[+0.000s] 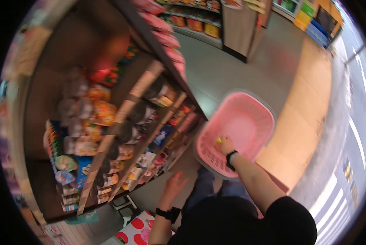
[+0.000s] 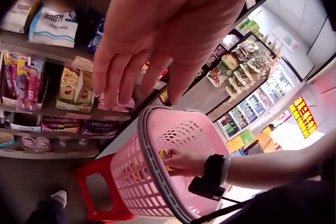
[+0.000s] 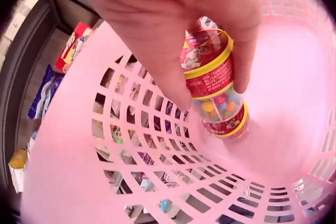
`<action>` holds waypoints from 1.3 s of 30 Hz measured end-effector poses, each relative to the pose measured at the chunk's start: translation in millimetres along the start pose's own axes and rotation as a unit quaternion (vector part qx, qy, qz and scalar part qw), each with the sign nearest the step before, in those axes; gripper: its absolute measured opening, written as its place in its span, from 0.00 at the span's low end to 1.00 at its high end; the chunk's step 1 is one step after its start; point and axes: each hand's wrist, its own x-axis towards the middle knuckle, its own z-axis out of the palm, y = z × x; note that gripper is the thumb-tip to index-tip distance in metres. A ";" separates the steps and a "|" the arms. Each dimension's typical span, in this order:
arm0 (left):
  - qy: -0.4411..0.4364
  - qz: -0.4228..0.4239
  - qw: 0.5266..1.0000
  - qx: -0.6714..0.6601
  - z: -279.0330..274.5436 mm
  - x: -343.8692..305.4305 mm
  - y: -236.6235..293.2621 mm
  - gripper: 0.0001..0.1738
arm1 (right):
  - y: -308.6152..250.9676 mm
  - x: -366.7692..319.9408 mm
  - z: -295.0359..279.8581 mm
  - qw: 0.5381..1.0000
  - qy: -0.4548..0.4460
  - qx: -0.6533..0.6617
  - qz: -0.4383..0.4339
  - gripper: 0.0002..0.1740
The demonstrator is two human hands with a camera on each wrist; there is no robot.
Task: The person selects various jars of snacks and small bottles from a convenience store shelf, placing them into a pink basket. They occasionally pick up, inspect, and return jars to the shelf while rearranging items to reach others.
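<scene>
My right hand (image 1: 227,146) reaches down into a pink plastic basket (image 1: 244,116) with slotted walls and a grey rim. Between thumb and fingers it grips a clear candy tube (image 3: 212,82) with red labels and yellow bands; small coloured candies show through its middle. The tube stands slightly tilted, its lower end close over the basket's floor, and the palm covers part of its top. My left hand (image 2: 170,29) holds nothing. Its fingers are extended and hang loosely in front of the shelves, off to the left of the basket.
A shelf unit (image 1: 150,75) stocked with packaged goods stands close on the left. Under the basket is a red stool (image 2: 94,182). To the right run a tan paved strip (image 1: 305,94) and a road. A stool with a red-dotted cover (image 1: 136,224) stands at lower left.
</scene>
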 end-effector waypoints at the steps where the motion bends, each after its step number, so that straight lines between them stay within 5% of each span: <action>1: 0.031 -0.001 1.000 0.001 -7.0 0.0 12.0 0.24 | -19.2 -7.4 -21.2 0.998 -0.037 -0.046 -0.015 0.34; 2: 0.041 0.055 0.998 0.005 -14.2 -1.0 23.3 0.22 | -14.2 -7.6 -13.9 0.998 -0.045 -0.044 -0.023 0.32; 4: 0.068 0.108 0.992 0.013 -38.6 -8.4 51.6 0.20 | -11.7 -8.8 -14.7 0.993 -0.093 -0.001 0.072 0.47; 5: 0.129 0.149 0.980 0.010 -55.5 -8.6 75.8 0.18 | -6.5 -5.2 -11.5 0.994 -0.092 -0.003 0.056 0.47; 7: 0.257 0.199 0.946 -0.005 -89.6 -13.4 123.2 0.16 | 9.2 6.3 -2.3 0.989 -0.125 0.041 0.071 0.65; 10: 0.480 0.271 0.828 0.105 -145.4 -17.6 172.5 0.16 | 2.1 6.1 -22.6 0.982 -0.137 0.091 0.092 0.72; 12: 0.555 0.299 0.749 0.205 -177.2 -12.0 199.1 0.20 | -2.3 5.6 -34.9 0.983 -0.113 0.084 0.116 0.72; 18: 0.466 0.295 0.715 0.430 -243.0 27.2 267.6 0.28 | 6.1 -8.9 -63.0 0.972 -0.010 0.158 0.171 0.64; 20: 0.279 0.123 0.837 0.454 -262.0 44.6 291.5 0.37 | 24.4 -10.4 -59.2 0.980 0.075 0.157 0.095 0.53; 23: 0.185 -0.013 0.842 0.507 -291.4 84.8 307.7 0.44 | 9.9 -30.5 -92.0 0.953 0.037 0.257 0.158 0.44; 26: 0.174 -0.029 0.840 0.513 -319.3 125.4 289.3 0.48 | 4.1 -50.2 -111.5 0.927 0.046 0.337 0.156 0.40; 29: 0.159 0.043 0.864 0.477 -332.6 141.1 280.7 0.56 | -7.2 -71.1 -136.0 0.913 0.042 0.371 0.167 0.38; 34: 0.150 -0.008 0.863 0.483 -330.0 133.3 278.0 0.65 | -12.1 -78.8 -152.6 0.909 0.056 0.387 0.146 0.37; 37: 0.155 -0.020 0.870 0.467 -322.9 105.7 289.0 0.66 | -37.8 -76.8 -172.5 0.916 0.053 0.387 0.089 0.35; 39: 0.205 -0.005 0.862 0.463 -321.2 73.4 287.6 0.57 | -71.4 -69.8 -192.2 0.920 0.043 0.387 0.047 0.33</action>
